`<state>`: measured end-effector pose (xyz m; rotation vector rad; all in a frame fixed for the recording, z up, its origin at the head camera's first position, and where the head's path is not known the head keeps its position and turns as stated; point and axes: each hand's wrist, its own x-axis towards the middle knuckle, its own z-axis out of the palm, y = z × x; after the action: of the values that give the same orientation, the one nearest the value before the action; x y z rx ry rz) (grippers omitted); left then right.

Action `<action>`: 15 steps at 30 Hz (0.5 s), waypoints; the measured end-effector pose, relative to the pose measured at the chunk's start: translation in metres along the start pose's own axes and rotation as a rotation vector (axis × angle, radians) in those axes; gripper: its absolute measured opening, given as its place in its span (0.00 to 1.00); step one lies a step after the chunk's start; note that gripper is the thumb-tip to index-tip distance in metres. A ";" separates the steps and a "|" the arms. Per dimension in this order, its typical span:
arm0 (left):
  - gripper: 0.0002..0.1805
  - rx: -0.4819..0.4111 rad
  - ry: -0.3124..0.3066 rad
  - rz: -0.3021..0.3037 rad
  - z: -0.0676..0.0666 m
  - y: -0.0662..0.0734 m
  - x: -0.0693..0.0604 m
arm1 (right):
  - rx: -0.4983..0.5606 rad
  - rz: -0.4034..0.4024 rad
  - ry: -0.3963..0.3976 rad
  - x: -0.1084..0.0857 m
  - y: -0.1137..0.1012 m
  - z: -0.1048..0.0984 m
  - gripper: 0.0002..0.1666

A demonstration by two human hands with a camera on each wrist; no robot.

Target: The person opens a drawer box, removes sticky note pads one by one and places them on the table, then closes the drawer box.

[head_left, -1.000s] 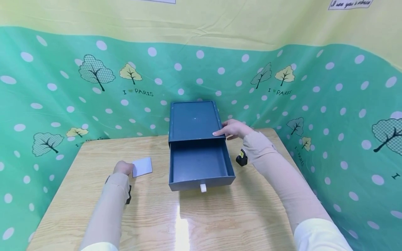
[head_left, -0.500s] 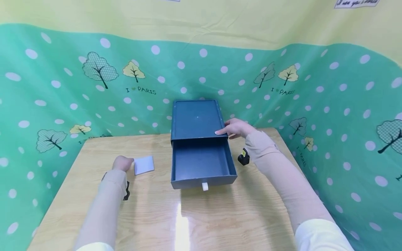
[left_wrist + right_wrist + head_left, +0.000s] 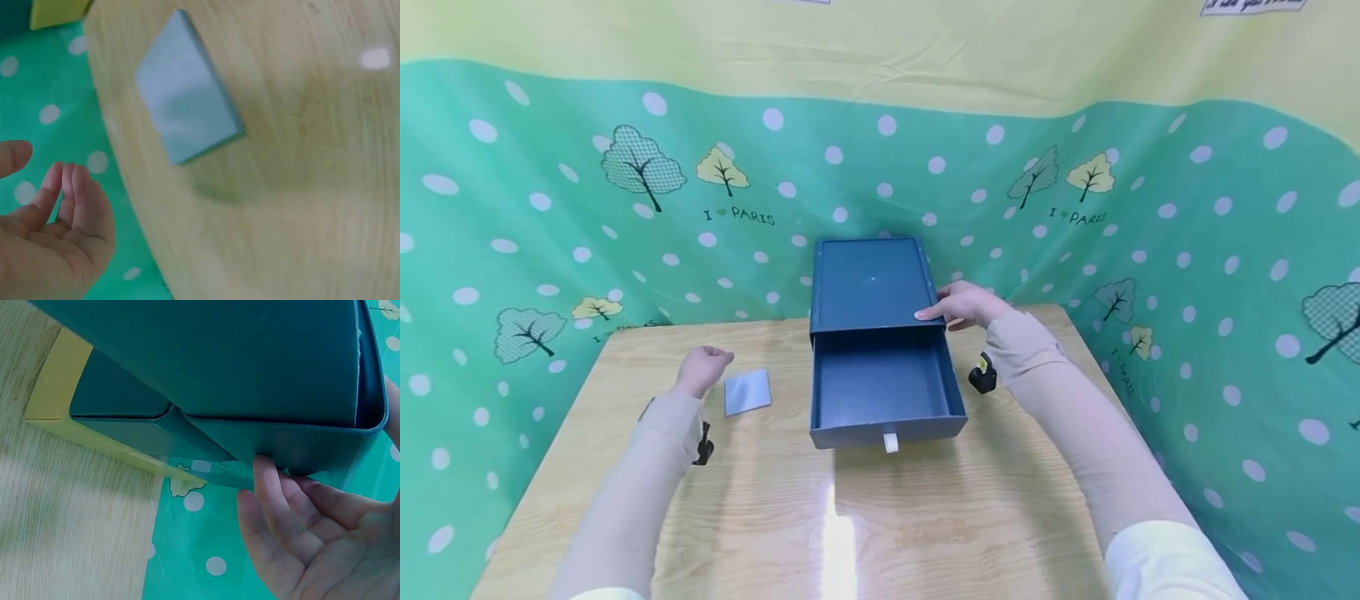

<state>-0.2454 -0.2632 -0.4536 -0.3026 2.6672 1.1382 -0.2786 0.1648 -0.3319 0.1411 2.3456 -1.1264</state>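
A dark blue drawer box stands at the back of the table, with its drawer pulled out towards me and a white pull tab on the front. My right hand holds the box's right front corner, thumb on top and fingers against the side; the right wrist view shows some fingertips touching the side panel. Left of the box lies a flat, pale blue square pad. My left hand hovers just beyond its left edge, apart from it, fingers loosely bent and holding nothing.
A yellow part shows low along the box. Black wrist cameras sit beside the left sleeve and right sleeve. Behind and beside the wooden table hangs a green dotted curtain.
My left hand has come off the pad's left edge and moved slightly forward, leaving the pad on the table. My right hand stays at the box's corner. The head view shifts a little.
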 end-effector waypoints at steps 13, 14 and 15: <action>0.29 -0.123 -0.052 0.122 -0.012 0.046 -0.022 | -0.003 0.006 0.008 -0.003 -0.002 0.001 0.52; 0.29 -0.139 -0.059 0.137 -0.013 0.050 -0.024 | -0.005 0.005 0.010 -0.004 -0.002 0.001 0.52; 0.29 -0.152 -0.067 0.148 -0.014 0.055 -0.026 | -0.006 0.005 0.012 -0.004 -0.002 0.001 0.52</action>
<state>-0.2374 -0.2336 -0.3998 -0.0908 2.5859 1.3734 -0.2758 0.1632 -0.3290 0.1521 2.3574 -1.1187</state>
